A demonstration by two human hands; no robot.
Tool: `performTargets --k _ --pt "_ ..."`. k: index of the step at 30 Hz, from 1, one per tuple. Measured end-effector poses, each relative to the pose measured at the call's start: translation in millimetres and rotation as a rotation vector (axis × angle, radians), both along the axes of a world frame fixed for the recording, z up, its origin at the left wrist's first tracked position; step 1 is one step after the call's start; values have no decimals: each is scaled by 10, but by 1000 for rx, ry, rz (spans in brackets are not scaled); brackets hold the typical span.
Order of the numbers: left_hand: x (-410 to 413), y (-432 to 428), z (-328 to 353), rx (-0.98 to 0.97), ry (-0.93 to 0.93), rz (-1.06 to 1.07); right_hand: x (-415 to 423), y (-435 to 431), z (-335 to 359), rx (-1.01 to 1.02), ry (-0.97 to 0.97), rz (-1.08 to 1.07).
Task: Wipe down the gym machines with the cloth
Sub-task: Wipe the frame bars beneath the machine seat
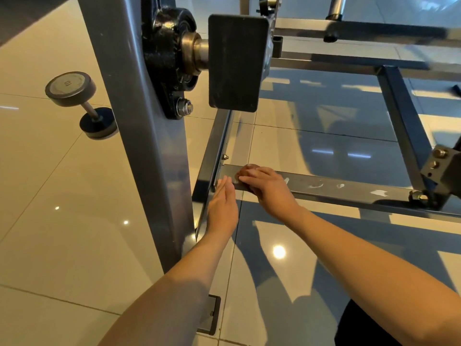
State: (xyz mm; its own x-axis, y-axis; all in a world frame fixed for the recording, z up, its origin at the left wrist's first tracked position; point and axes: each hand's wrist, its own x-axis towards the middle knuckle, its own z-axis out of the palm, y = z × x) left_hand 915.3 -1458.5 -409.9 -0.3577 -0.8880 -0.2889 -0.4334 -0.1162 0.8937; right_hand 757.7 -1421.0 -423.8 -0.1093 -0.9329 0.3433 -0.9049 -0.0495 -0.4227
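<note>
Glossy cream floor (pixel 62 196) with thin dark grid lines, grey post (pixel 139 146) at 9 o'clock, black bearing (pixel 164 58) and black plate (pixel 237 63) at 12 o'clock, dark grey bar (pixel 349 189) with white smears at 3 o'clock, reddish-brown cloth (pixel 250 168) at centre, black-and-grey dumbbell (pixel 82 103) at 10 o'clock

- Floor (pixel 62 245): large glossy cream tiles, divided by thin dark grout lines.
- Light reflection (pixel 279 252): a round bright spot on the tile; two smaller glints (pixel 126 222) lie to its left.
- Shadows (pixel 324 245): broad blue-grey bands crossing the right half of the floor.
- Dumbbell (pixel 82 106): black with a metal handle, standing on one end on the tiles, upper left.
</note>
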Motion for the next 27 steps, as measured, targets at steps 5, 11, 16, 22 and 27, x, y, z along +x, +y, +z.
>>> performTargets --k 5,11,16,22,27 --pt "6 -20 23 55 70 51 313 -332 41 279 -123 -327" --pt "-13 10 71 81 110 80 147 -14 -74 79 -1 -45" --pt "-8 -4 25 67 67 57 77 122 -43 139 -66 -334" --pt "15 6 32 97 143 43 463 -274 131 265 -212 -88" --pt "50 70 -6 16 45 -44 109 20 22 185 -147 -141"
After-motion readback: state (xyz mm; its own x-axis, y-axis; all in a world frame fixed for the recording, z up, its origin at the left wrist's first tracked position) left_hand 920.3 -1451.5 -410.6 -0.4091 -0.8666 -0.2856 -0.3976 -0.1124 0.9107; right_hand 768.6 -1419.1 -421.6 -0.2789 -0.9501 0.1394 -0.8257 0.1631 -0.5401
